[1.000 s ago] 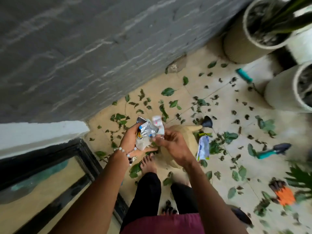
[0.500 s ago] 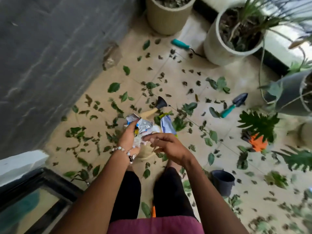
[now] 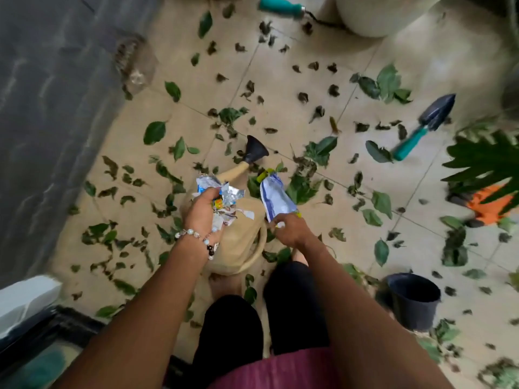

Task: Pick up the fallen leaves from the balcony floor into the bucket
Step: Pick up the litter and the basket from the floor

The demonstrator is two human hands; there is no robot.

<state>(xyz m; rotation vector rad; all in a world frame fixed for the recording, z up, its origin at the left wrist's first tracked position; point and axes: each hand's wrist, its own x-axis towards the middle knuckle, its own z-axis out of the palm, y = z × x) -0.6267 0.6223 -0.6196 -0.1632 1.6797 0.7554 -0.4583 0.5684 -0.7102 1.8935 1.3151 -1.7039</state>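
Note:
Fallen green and dry brown leaves (image 3: 382,203) lie scattered all over the beige tiled balcony floor (image 3: 280,80). A dark bucket (image 3: 414,300) stands on the floor at the lower right, near my right leg. My left hand (image 3: 200,213), with a bead bracelet on the wrist, grips a bunch of crumpled foil wrappers (image 3: 224,196). My right hand (image 3: 289,228) pinches the lower end of a blue and white packet (image 3: 275,200). Both hands are above a beige watering can (image 3: 238,248) with a black spout.
A grey wall (image 3: 56,108) runs along the left. A teal-handled trowel (image 3: 421,127) lies at the right and another teal-handled tool (image 3: 280,7) at the top. A pale plant pot (image 3: 373,15) stands at the top right, with an orange glove (image 3: 490,206) under plant fronds.
The view has swung right and down, bringing the bucket into sight. My right hand has moved off the wrapper bunch and taken hold of the blue and white packet.

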